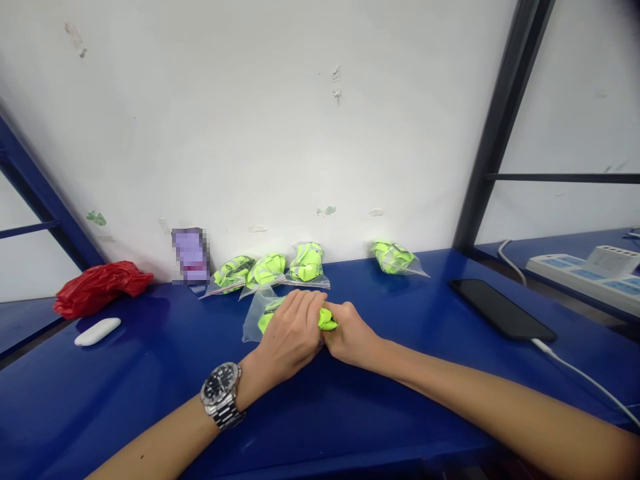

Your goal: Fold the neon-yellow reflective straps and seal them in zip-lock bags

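Both hands meet over a clear plastic bag [254, 316] with a neon yellow-green fabric bundle [327, 320] in it, above the blue table [300, 413]. My left hand [295, 327], below a wrist with a metal watch [221, 387], is wrapped over the bag, its fingers together. My right hand [350, 333] is closed at the right end of the bundle, where yellow-green fabric sticks out between the hands. The bag's opening is hidden under the fingers.
Along the wall lie bagged yellow-green bundles [267, 270], with another [393, 257] farther right. A red plastic bag [100, 287], white case [97, 331] and propped phone [191, 257] are left. A black phone [503, 309] with cable and a power strip [590, 277] are right.
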`<state>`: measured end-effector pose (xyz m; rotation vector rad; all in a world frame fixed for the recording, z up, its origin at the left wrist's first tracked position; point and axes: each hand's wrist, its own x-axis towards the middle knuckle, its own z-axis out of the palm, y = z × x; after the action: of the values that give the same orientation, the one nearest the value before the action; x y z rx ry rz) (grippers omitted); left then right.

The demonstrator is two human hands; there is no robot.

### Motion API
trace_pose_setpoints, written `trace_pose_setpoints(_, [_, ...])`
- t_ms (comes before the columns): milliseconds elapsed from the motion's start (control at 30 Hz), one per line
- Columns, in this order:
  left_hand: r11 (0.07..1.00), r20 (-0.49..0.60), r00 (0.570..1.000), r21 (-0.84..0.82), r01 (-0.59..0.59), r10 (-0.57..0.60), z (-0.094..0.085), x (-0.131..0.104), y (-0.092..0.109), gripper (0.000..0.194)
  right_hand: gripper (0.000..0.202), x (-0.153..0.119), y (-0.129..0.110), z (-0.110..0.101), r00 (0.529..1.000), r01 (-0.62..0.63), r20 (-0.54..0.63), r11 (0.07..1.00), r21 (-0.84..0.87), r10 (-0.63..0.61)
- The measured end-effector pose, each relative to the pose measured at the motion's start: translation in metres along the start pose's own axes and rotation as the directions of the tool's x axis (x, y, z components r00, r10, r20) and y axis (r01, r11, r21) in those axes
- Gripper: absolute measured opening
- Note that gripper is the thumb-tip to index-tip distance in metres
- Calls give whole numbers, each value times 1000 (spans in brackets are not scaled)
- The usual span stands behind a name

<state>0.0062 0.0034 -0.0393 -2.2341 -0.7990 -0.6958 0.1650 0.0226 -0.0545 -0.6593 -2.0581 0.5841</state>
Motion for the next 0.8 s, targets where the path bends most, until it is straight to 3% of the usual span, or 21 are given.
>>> trace_pose_setpoints(100, [999, 41, 999, -38, -16, 18, 1, 2, 3, 48, 13, 6, -1, -1, 1000, -29, -2, 991, -133, 29])
trace_pose_setpoints(167, [998, 50, 999, -60, -1, 4, 0, 2, -1, 58, 10, 10, -3, -9, 999, -40, 24, 991, -126, 44])
trace_pose_setpoints(267, [996, 61, 998, -86, 17, -12, -2, 1, -10, 69, 4, 15, -4, -28, 978, -56, 205, 994, 91, 36])
trace_pose_setpoints(333, [994, 27, 999, -96, 44, -42, -3, -1, -16, 71, 18, 16, -1, -39, 943, -169, 327, 935, 313, 61])
trace_pose_setpoints(400, [991, -25, 996, -105, 83, -86, -3, -3, -19, 72, 36, 17, 5, -44, 938, -287, 308, 854, 434, 159])
trace_pose_setpoints(467, [989, -50, 994, -112, 92, -98, -3, -4, -19, 74, 53, 17, 12, -44, 943, -327, 222, 824, 463, 250])
trace_pose_setpoints(567, [992, -59, 997, -119, 36, -43, -3, -4, -14, 77, 69, 15, 16, -36, 945, -316, 239, 804, 504, 222])
trace_pose_setpoints(700, [992, -103, 995, -120, -28, 16, -5, -2, -4, 76, 53, 13, 9, -22, 925, -366, 337, 650, 666, 176])
trace_pose_setpoints(800, [988, -122, 989, -121, -98, 84, -8, 2, 2, 72, 41, 12, -1, -14, 920, -389, 259, 619, 682, 293])
